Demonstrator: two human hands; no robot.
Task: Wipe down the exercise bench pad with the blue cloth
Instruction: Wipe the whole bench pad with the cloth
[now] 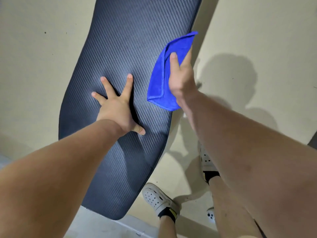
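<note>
Now left hand (pixel 118 107) splayed flat on bench pad (pixel 120 48) — right hand (pixel 181 78) grasping folded blue cloth (pixel 161 74).

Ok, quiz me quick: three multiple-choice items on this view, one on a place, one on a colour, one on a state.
1. Where is the blue cloth?
A. at the pad's right edge
B. on the floor
C. under the left hand

2. What colour are the clogs?
A. red
B. white
C. green

3. How is the left hand?
A. clenched in a fist
B. gripping the cloth
C. flat with fingers spread

Answers: 1 A, the right hand holds it against the bench pad edge. 2 B, both shoes look white. 3 C, its palm rests open on the pad.
</note>
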